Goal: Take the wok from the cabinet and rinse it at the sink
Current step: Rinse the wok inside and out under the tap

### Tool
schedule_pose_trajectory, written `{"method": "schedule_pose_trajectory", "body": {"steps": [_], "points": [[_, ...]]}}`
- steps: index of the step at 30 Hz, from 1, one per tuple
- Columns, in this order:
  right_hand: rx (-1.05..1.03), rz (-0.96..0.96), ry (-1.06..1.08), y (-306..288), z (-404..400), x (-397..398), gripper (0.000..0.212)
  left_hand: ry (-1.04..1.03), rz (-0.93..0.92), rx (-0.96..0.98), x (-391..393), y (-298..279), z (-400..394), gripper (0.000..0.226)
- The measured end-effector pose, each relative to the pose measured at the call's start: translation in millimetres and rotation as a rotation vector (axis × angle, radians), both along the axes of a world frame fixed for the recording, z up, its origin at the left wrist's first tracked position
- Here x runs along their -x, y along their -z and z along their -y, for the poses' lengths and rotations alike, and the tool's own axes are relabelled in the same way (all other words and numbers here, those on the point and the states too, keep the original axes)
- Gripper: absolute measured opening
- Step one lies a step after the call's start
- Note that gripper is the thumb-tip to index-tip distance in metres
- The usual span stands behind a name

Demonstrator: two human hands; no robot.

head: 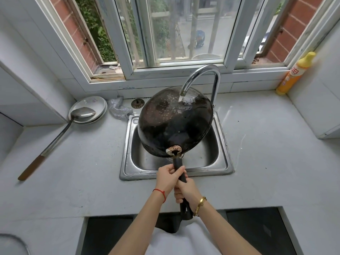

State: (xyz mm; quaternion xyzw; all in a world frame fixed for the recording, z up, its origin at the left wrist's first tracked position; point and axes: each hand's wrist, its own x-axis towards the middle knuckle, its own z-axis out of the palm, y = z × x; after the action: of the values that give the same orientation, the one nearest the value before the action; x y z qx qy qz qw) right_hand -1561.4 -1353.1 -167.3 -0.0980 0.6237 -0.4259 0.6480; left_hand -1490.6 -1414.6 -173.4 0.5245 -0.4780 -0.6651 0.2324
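A black wok (173, 124) hangs tilted over the steel sink (128, 162), its inside facing me. Water runs from the chrome faucet (202, 74) onto the wok's upper inner wall and splashes there. The wok's long black handle points toward me. My left hand (168, 176) grips the handle close to the pan. My right hand (184, 190) grips it just behind, nearer my body. The handle's end sticks out below my right wrist.
A long metal spatula (60, 133) with a wooden grip rests on stacked plates (95, 105) at the left. A steel scourer (119, 109) and a drain plug (137, 103) lie behind the sink. A yellow detergent bottle (294, 74) stands at the right by the window sill.
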Motion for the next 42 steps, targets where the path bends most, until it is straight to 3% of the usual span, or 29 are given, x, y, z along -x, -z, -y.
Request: {"method": "schedule_pose_trajectory", "body": {"steps": [24,42], "points": [[-0.030,0.028,-0.050,-2,-37,-13,0.030,-0.008,-0.006,-0.010,-18,6,-37,0.011],[-0.001,-0.008,-0.026,-5,-11,-2,0.036,0.010,0.007,0.015,-4,-3,-10,0.014]]}}
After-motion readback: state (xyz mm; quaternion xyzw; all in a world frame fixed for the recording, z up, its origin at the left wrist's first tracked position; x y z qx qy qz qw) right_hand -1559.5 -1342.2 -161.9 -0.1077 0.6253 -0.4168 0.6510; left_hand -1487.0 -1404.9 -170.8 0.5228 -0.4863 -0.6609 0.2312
